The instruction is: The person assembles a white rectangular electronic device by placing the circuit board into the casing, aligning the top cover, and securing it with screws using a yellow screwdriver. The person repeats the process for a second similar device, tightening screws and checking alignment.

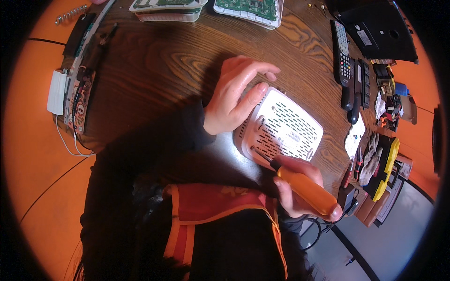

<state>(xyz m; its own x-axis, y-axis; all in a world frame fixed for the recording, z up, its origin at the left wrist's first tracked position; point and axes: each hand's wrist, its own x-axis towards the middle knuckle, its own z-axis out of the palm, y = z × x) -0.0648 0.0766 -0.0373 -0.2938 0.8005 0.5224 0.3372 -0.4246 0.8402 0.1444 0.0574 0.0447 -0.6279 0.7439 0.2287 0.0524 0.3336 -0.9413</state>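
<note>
A white plastic router-like box [293, 126], its slotted vent face up, lies on the dark wooden table. My left hand [234, 96] is at its far left edge, with the thumb against the side and the fingers stretched out and loosely bent above the table. In my right hand [300, 171] is an orange electric screwdriver [309, 191], gripped round its body. Its thin bit meets the near left corner of the box at a round screw hole. Whether a screw sits in that hole cannot be made out. A bright light patch falls beside the box.
White trays with green circuit boards [248, 10] stand at the far edge. To the right lie remote controls [342, 51], a black panel [375, 33], a work glove [370, 161] and a black-and-yellow case [386, 168]. A white adapter [57, 91] with a cable is at the left.
</note>
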